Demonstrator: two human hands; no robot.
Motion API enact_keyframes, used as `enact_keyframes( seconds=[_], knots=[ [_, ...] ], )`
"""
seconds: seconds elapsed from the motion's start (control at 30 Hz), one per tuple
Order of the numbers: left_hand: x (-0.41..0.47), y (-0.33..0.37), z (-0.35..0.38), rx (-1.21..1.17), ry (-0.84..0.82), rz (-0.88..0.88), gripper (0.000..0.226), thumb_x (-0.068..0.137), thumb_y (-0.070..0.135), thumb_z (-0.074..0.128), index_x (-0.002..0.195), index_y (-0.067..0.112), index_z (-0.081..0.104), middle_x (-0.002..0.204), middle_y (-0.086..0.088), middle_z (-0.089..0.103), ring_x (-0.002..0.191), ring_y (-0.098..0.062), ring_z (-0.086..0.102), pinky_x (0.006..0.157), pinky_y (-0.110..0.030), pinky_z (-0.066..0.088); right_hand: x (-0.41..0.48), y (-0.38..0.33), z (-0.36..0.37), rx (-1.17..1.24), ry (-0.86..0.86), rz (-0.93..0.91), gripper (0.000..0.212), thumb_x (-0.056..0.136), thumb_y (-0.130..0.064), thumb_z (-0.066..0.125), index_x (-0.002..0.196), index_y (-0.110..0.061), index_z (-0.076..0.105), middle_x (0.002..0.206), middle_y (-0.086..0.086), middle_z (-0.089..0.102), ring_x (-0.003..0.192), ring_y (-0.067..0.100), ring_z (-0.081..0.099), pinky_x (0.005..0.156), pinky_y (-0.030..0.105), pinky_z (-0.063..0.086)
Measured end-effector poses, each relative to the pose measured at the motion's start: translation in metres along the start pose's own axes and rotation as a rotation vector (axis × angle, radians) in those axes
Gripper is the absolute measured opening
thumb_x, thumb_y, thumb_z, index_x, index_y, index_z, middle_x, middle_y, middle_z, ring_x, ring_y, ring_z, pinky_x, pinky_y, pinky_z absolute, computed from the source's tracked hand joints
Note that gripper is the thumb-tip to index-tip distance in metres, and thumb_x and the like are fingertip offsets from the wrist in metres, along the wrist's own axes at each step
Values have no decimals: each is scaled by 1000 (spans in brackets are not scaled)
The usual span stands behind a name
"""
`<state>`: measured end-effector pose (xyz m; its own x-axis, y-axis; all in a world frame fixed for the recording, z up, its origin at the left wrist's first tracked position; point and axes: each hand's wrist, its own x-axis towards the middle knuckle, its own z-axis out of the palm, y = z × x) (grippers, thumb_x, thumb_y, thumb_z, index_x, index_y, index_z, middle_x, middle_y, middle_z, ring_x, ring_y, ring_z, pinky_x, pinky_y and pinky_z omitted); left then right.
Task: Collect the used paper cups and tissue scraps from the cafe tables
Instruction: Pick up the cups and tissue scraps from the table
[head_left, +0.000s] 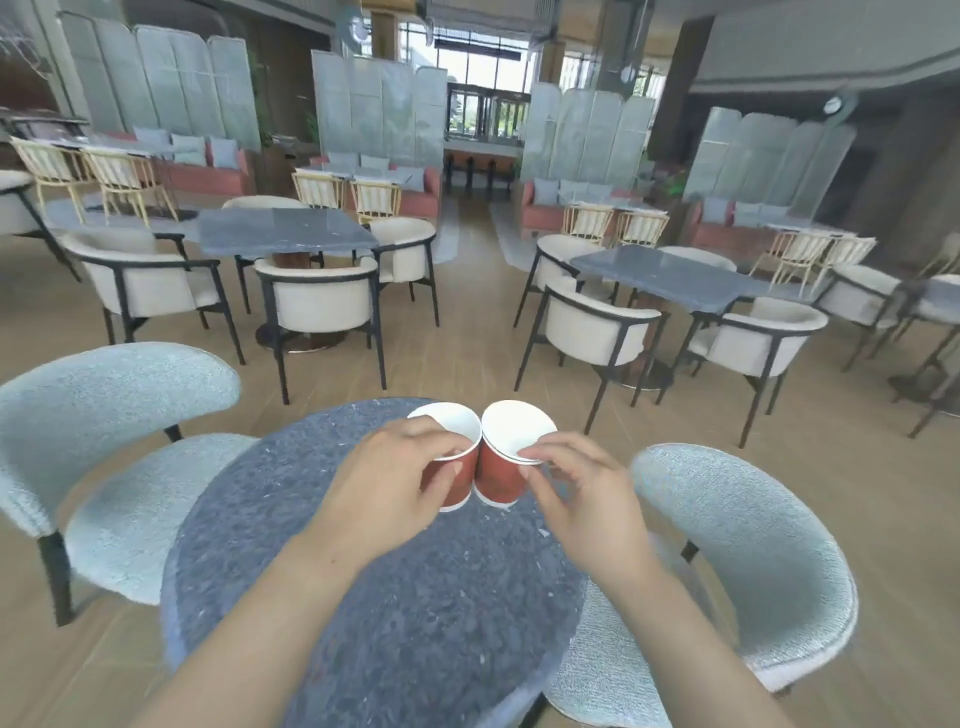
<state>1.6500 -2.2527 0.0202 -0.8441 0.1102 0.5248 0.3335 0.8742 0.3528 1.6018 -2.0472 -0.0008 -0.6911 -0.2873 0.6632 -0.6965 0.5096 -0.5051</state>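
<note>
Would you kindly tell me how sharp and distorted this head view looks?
Head view: wide-angle distortion bows the outer chairs; the back window is blown out; the left hand on one red cup and the right hand on the other cup look sharp; the round table's near edge smears.

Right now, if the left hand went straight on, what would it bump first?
Probably the second red paper cup, pinched by the right hand; the left hand grips its own red paper cup, seemingly touching it.
</note>
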Motion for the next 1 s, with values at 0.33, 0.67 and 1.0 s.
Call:
enact_keyframes(
  seconds=[0.33, 0.67, 1.0],
  knots=[
    [-103, -63, -92, 144, 130, -261, 23, 83, 2, 60, 101, 13, 69, 102, -1, 67, 95, -24, 59, 82, -28, 44, 9, -96, 110, 223, -225, -156, 9, 79, -12, 71, 87, -16, 69, 92, -8, 63, 89, 7, 59, 76, 35, 53],
    [-206, -104, -178, 308, 248, -532, 22, 72, -4, 65, 82, 14, 72, 78, -2, 62, 67, -22, 59, 60, -37, 52, 4, -200, 224, 478, -415, -326, 9, 79, -12, 70, 86, -18, 69, 92, -8, 63, 92, 10, 58, 76, 36, 52],
    [-302, -182, -245, 422, 343, -861, 21, 79, 2, 63, 93, 17, 71, 86, 3, 63, 75, -24, 61, 64, -39, 52, -7, -308, 362, 637, -574, -454, 12, 78, -13, 72, 86, -22, 69, 90, -12, 62, 88, 2, 53, 75, 18, 44]
  ],
)
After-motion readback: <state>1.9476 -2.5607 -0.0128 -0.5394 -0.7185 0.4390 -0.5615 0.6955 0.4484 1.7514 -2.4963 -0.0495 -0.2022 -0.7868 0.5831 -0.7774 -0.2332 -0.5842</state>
